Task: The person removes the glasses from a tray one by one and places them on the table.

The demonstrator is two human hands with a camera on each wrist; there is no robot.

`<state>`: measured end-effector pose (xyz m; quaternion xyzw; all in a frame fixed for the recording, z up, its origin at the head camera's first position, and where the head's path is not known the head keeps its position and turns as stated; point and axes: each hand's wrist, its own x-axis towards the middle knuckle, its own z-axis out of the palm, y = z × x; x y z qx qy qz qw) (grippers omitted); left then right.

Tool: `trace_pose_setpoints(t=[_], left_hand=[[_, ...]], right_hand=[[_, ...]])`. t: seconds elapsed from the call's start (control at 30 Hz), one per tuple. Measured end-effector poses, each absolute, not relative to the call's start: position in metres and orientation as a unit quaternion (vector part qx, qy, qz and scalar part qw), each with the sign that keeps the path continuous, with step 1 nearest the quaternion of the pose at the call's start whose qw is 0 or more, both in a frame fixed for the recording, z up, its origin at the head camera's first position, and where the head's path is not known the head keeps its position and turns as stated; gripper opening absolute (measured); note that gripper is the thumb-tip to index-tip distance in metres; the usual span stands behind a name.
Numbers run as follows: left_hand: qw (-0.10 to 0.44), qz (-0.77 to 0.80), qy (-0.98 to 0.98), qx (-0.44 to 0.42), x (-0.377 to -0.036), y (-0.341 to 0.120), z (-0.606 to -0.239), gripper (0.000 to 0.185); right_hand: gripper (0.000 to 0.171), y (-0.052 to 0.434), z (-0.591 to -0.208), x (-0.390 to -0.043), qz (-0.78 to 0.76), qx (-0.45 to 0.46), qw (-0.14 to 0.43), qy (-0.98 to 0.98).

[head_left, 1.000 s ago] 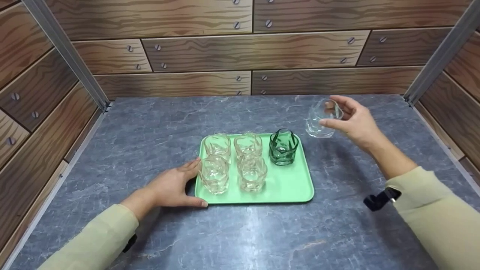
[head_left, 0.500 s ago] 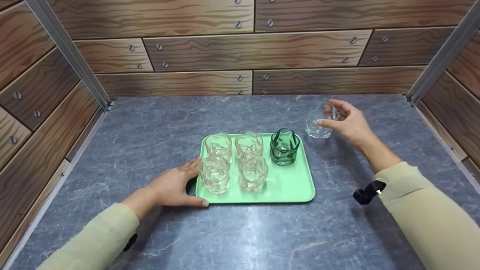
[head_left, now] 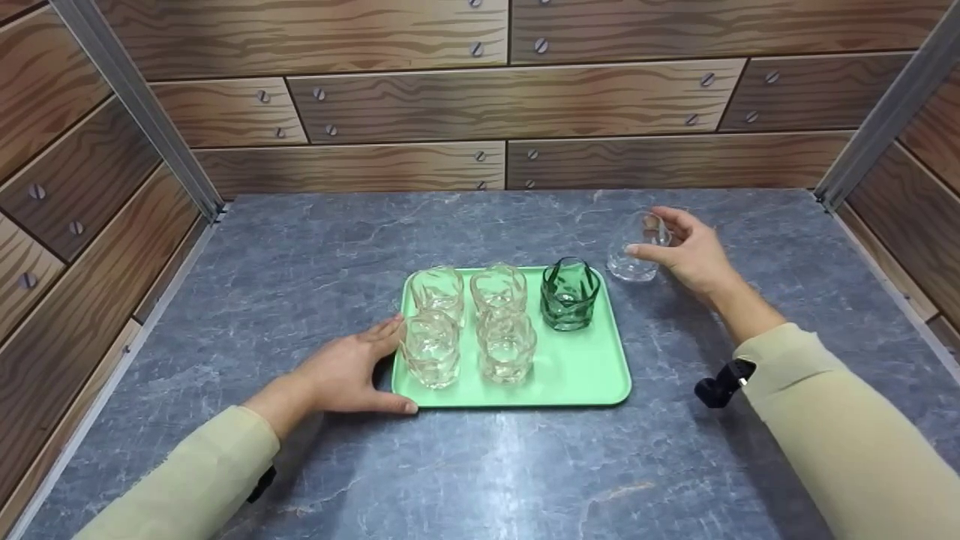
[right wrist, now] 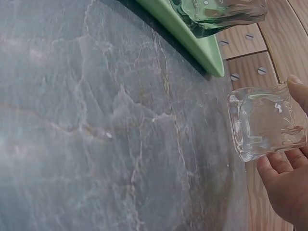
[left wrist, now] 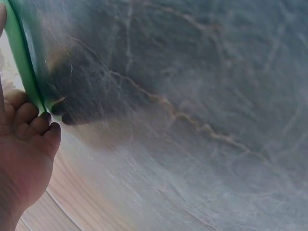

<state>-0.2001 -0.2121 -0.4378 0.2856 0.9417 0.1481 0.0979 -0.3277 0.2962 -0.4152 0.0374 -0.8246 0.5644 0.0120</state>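
Observation:
My right hand [head_left: 694, 259] holds a clear drinking glass [head_left: 636, 259] upright beyond the tray's back right corner, thumb on the near side and fingers on the far side. In the right wrist view the clear glass [right wrist: 267, 122] is gripped at its upper part; whether its base touches the table cannot be told. My left hand [head_left: 345, 371] rests against the left side of a green tray [head_left: 577, 375], thumb along the front left corner. The left wrist view shows its fingers [left wrist: 29, 115] touching the tray's rim [left wrist: 23, 62]. A dark green glass [head_left: 570, 296] stands at the tray's back right.
Several clear glasses, among them the front left one [head_left: 431, 351] and the front middle one [head_left: 506, 349], stand in two rows on the tray's left and middle. The grey marbled table [head_left: 525, 465] is bounded by wood-patterned walls [head_left: 397, 105] behind and at both sides.
My right hand has come down and a little to the left with the clear glass, nearer the tray's back right corner. The left hand and the tray keep their place.

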Motion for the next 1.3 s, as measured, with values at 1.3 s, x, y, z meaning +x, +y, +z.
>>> trace_pose_setpoints(t=[1.3], left_hand=[[0.101,0.148,0.942,0.283,-0.2,-0.213,-0.44,0.128]], right_hand=[[0.102,0.3,-0.414,-0.326,0.546,0.074,-0.051,-0.833]])
